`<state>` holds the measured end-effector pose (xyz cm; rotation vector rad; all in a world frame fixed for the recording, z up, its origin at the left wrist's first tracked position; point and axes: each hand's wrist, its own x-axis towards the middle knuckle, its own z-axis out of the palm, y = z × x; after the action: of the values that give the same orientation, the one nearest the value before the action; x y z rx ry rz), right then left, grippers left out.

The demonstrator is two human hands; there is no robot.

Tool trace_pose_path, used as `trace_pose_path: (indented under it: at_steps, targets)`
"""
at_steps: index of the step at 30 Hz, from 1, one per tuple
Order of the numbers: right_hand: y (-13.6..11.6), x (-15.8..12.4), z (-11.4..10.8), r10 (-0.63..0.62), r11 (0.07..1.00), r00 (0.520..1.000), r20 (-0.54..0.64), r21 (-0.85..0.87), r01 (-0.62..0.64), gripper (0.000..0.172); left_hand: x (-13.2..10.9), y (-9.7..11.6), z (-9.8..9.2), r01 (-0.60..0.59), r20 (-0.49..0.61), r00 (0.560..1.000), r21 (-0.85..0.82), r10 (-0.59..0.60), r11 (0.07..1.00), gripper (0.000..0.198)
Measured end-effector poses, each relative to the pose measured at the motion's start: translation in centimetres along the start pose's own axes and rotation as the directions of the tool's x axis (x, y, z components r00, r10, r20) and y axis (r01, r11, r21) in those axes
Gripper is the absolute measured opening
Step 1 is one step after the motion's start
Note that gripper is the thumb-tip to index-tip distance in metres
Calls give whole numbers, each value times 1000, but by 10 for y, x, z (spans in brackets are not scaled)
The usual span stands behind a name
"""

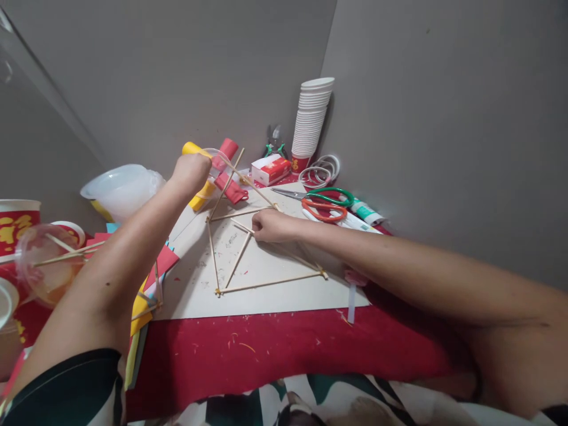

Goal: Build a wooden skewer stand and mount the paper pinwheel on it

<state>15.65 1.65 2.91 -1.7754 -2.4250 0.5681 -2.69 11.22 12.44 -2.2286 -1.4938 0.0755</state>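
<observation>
A frame of thin wooden sticks (270, 282) lies on a white board (186, 305), its corners joined with small yellowish bindings. Over the frame's middle, my right hand (273, 225) is closed, its fingertips pinching the end of a short wooden stick (242, 225). Another loose stick (238, 260) slants inside the frame, its upper end close to those fingers. Farther back, my left hand (191, 171) makes a fist beside a clear plastic container (217, 155) and a yellow paper roll (191, 148). What that fist holds, if anything, is hidden. Red paper rolls (231, 188) lie just right of it.
Green-and-orange-handled scissors (328, 200) rest at the board's back right. Behind are a tissue pack (271, 170), pliers (275, 142), a tall stack of paper cups (310, 118) and tape rings (322, 171). Red cups (20, 228) and a translucent bowl (119, 192) crowd the left.
</observation>
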Motion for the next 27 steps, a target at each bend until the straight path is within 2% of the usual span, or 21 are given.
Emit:
trace_pose_path:
  at_steps: [6,10,14,18,19,23,25,27]
  targets:
    - [1,-10,-9,-41,996,998,-51,80,45,8,8,-15,-4,42,-153,986,-117,-60,992,21]
    - [-1,-25,-14,-95,974,991,-98,194,112,8,12,-19,-7,-6,-286,957,-216,-57,976,25]
    - [-2,-44,-15,-190,903,961,-202,347,252,9,7,-11,-8,-28,-367,927,-271,-76,962,31]
    - [3,-61,-10,-282,840,889,-359,355,410,2,0,-4,-6,-79,-482,873,-283,-71,956,37]
    - [4,-65,-8,-292,824,876,-384,364,434,5,-1,-3,-5,-96,-514,855,-287,-68,953,36]
    - [10,-75,-2,-306,781,856,-416,405,475,18,-11,2,-6,-179,-633,773,-285,-45,942,31]
    - [12,-78,-1,-317,778,851,-419,398,486,20,-20,7,-10,-216,-650,759,-287,-24,933,29]
    - [13,-80,0,-318,781,850,-420,392,486,22,-29,14,-15,-232,-643,765,-298,-15,926,27]
